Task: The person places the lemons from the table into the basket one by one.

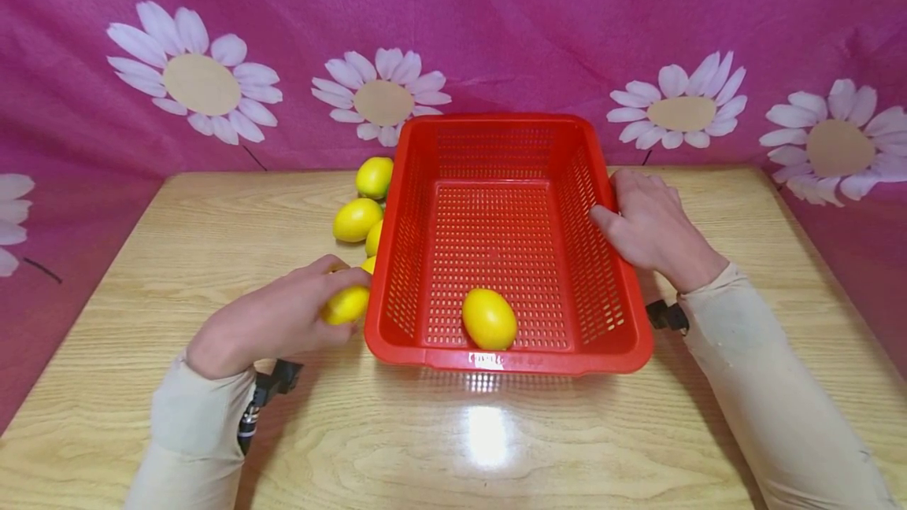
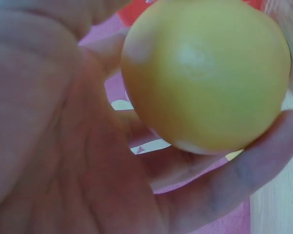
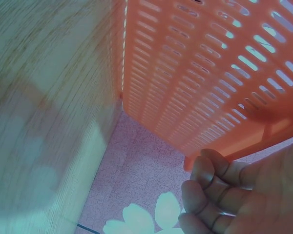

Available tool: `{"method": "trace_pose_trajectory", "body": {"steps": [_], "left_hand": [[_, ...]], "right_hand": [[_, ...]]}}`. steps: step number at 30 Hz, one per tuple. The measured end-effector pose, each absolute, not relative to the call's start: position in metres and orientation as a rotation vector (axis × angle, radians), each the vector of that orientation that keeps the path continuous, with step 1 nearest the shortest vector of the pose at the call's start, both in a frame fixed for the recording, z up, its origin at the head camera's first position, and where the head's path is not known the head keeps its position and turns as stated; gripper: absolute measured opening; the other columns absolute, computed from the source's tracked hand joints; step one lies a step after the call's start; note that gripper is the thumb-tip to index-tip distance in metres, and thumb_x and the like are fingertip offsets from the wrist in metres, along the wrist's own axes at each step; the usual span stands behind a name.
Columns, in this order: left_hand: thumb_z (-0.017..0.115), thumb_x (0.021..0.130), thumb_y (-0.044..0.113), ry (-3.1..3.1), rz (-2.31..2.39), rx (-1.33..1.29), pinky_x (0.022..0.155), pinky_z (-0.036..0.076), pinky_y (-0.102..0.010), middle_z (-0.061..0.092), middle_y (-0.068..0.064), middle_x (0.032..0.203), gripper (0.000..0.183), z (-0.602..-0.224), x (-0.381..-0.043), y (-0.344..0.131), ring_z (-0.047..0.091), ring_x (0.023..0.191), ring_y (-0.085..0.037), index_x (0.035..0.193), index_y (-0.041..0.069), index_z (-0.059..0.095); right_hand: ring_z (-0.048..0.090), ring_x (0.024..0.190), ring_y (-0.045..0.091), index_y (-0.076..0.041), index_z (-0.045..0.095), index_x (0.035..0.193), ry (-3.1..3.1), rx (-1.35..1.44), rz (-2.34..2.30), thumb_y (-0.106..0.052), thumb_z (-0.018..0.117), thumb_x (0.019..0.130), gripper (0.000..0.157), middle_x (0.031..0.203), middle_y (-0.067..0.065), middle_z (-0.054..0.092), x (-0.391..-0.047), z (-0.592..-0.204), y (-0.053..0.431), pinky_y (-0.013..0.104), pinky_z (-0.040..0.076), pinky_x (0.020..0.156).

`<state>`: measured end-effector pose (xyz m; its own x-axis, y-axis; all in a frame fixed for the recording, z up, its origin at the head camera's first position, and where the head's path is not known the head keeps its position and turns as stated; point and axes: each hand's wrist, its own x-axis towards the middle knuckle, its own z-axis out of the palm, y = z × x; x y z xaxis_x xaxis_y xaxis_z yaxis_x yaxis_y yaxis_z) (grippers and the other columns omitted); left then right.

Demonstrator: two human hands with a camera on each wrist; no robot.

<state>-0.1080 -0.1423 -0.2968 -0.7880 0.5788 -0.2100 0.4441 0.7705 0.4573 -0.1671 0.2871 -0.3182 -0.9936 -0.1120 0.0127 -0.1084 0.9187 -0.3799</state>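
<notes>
A red perforated plastic basket [image 1: 496,234] stands on the table, with one yellow lemon [image 1: 489,319] lying inside near its front wall. Left of the basket, my left hand [image 1: 283,313] holds another lemon [image 1: 346,304], its fingers curved round the fruit. In the left wrist view this held lemon [image 2: 205,73] fills the space between thumb and fingers. My right hand [image 1: 652,227] grips the basket's right rim, thumb over the edge. The right wrist view shows its curled fingers [image 3: 200,195] outside, beneath the rim. Several more lemons [image 1: 357,219] lie along the basket's left side, some partly hidden by it.
The wooden table [image 1: 368,439] meets a pink cloth [image 1: 496,22] with white flowers at its back edge. Small dark cameras sit at both wrists, the left one [image 1: 272,384] close above the tabletop.
</notes>
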Motion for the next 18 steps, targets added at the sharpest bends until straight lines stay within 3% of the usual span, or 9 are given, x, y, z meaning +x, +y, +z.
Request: {"method": "trace_pose_trajectory", "body": {"steps": [6, 13, 18], "left_hand": [[0.075, 0.088, 0.016, 2.68, 0.55, 0.772, 0.08, 0.051, -0.033, 0.061, -0.008, 0.121, 0.046, -0.297, -0.1078, -0.1419, 0.058, 0.097, -0.019, 0.133, 0.024, 0.065], [0.073, 0.091, 0.019, 2.775, 0.551, 0.799, 0.095, 0.059, -0.047, 0.061, -0.011, 0.131, 0.046, -0.2999, -0.1097, -0.1419, 0.063, 0.11, -0.026, 0.136, 0.023, 0.064], [0.072, 0.091, 0.022, 2.82, 0.536, 0.752, 0.089, 0.061, -0.046, 0.061, -0.012, 0.132, 0.048, -0.2969, -0.1107, -0.1421, 0.063, 0.106, -0.027, 0.138, 0.024, 0.063]], "right_hand": [[0.051, 0.096, 0.034, 0.001, 0.057, 0.118, 3.069, -0.175, -0.609, -0.029, 0.048, 0.099, 0.036, 0.102, 0.019, 0.058, -0.1668, -0.3182, 0.2869, 0.043, 0.039, 0.078], [0.052, 0.094, 0.034, 0.001, 0.057, 0.117, 3.076, -0.181, -0.601, -0.029, 0.048, 0.099, 0.036, 0.101, 0.018, 0.059, -0.1669, -0.3185, 0.2874, 0.043, 0.038, 0.078], [0.051, 0.096, 0.034, 0.001, 0.056, 0.118, 3.068, -0.175, -0.601, -0.029, 0.048, 0.099, 0.036, 0.103, 0.018, 0.058, -0.1673, -0.3183, 0.2876, 0.043, 0.038, 0.079]]}}
